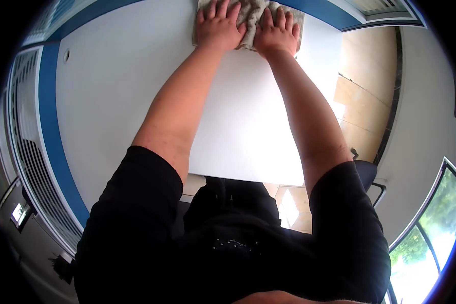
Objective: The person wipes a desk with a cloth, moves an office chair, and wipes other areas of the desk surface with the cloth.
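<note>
A grey-beige cloth (253,12) lies at the far edge of the white table (126,91), bunched into folds along its middle. My left hand (220,25) presses flat on the cloth's left part, fingers spread and pointing away from me. On its right part rests my right hand (277,33), palm down, with the fingers somewhat apart. Both arms stretch straight out over the tabletop. The cloth's far edge is cut off by the top of the view.
Blue-framed partitions (49,101) border the table on the left and at the back. A round cable hole (67,54) sits near its far left corner. To the right are a tiled floor (367,96), a dark chair (366,173) and a window (430,218).
</note>
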`<action>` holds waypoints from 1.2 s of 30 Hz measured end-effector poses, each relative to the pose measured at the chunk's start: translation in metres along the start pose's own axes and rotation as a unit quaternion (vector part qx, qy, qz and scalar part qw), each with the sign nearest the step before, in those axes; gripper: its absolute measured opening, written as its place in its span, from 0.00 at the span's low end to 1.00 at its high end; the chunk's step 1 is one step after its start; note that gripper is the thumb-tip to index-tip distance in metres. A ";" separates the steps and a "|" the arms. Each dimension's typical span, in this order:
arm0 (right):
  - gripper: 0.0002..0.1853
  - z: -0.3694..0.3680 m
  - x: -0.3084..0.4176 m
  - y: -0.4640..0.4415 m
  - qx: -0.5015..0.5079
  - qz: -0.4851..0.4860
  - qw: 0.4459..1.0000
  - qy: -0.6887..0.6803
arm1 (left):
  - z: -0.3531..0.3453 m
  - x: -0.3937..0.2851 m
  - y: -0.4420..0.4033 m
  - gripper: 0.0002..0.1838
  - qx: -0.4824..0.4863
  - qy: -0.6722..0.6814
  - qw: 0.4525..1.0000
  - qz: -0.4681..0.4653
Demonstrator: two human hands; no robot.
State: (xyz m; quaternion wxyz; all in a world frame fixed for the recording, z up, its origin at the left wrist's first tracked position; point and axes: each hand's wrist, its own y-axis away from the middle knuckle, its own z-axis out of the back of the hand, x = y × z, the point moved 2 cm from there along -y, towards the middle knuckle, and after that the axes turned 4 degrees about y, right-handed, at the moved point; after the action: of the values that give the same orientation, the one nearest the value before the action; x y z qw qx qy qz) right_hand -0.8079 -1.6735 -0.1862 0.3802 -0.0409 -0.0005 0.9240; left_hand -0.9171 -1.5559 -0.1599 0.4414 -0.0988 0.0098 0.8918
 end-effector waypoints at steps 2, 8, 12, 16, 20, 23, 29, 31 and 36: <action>0.37 0.007 0.008 0.025 0.033 -0.003 0.999 0.003 | -0.002 0.005 0.028 0.37 -0.006 -0.013 1.000 0.000; 0.38 0.026 0.054 0.133 0.065 0.012 0.998 -0.012 | 0.015 0.035 0.141 0.37 0.053 -0.039 0.997 0.036; 0.39 0.040 0.101 0.217 0.096 0.010 0.995 -0.027 | 0.035 0.069 0.230 0.39 0.067 -0.039 0.997 0.030; 0.40 0.050 0.143 0.290 0.118 0.002 0.992 -0.052 | 0.048 0.100 0.304 0.40 0.079 -0.016 0.996 0.029; 0.41 0.061 0.157 0.310 0.136 -0.008 0.988 -0.075 | 0.066 0.112 0.323 0.40 0.118 -0.012 0.993 0.019; 0.42 0.066 0.160 0.302 0.162 -0.010 0.985 -0.064 | 0.070 0.114 0.319 0.40 0.150 -0.017 0.988 0.034; 0.42 0.071 0.165 0.299 0.186 -0.017 0.981 -0.051 | 0.072 0.107 0.309 0.41 0.188 -0.014 0.981 0.035; 0.41 0.068 0.164 0.300 0.184 -0.020 0.981 -0.050 | 0.068 0.105 0.311 0.40 0.168 -0.004 0.986 0.024; 0.39 0.054 0.165 0.289 0.132 -0.021 0.989 -0.065 | 0.053 0.106 0.306 0.36 0.149 0.002 0.988 0.042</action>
State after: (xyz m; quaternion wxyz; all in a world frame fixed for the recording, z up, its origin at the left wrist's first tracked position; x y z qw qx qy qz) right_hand -1.1318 -1.7617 -0.1543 0.4010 0.0702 0.0960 0.9083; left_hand -1.2300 -1.6536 -0.1491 0.4130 -0.0328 0.1480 0.8980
